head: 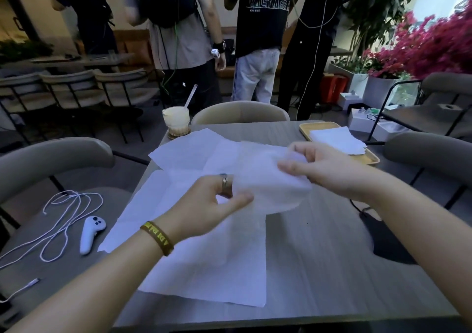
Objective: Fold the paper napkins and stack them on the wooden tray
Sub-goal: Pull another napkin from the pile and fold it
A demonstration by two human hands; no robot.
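White paper, head view: one napkin (268, 179) is held above the table (332, 256), probably lifted for folding. The left hand (212, 205) pinches its near edge between thumb and fingers, and the right hand (329, 169) grips its far side with curled fingers. The folded napkins (334, 138) lie on the wooden tray (306, 128) at far right, within reach. The unfolded sheets (204, 243) lie beneath the hands.

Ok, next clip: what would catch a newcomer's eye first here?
The left hand and right hand hold a napkin up over the middle of the table. Beneath it, flat napkins lie spread over the table's left side. A folded stack sits on the tray at the far right corner.
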